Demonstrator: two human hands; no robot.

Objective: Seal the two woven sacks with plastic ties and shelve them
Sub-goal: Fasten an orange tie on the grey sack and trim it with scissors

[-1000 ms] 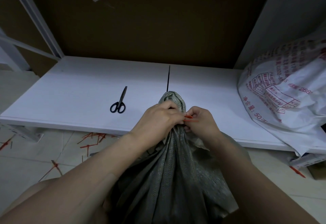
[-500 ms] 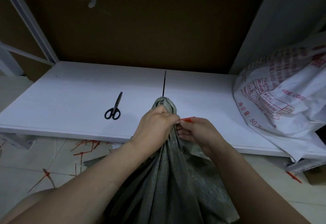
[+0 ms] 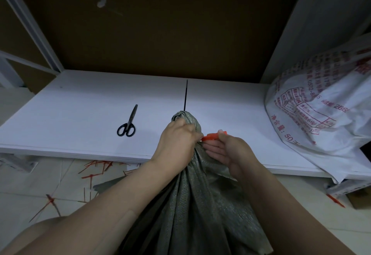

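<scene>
A grey woven sack (image 3: 192, 204) stands in front of me, its mouth gathered into a neck. My left hand (image 3: 176, 140) grips that neck just below the bunched top. A red plastic tie (image 3: 212, 136) runs out to the right from the neck. My right hand (image 3: 230, 150) pinches the tie's free end between thumb and fingers, a little way from the sack. A white woven sack with red print (image 3: 321, 110) lies on the right end of the white shelf (image 3: 80, 114). A black plastic tie (image 3: 185, 96) lies on the shelf behind the grey sack.
Black scissors (image 3: 127, 123) lie on the shelf left of my hands. Several cut red tie ends (image 3: 96, 168) litter the tiled floor under the shelf edge. A brown back panel and white frame posts close in the shelf at the rear and sides.
My right hand has moved to the right, away from the neck, drawing the red tie out. My left hand keeps its grip on the neck.
</scene>
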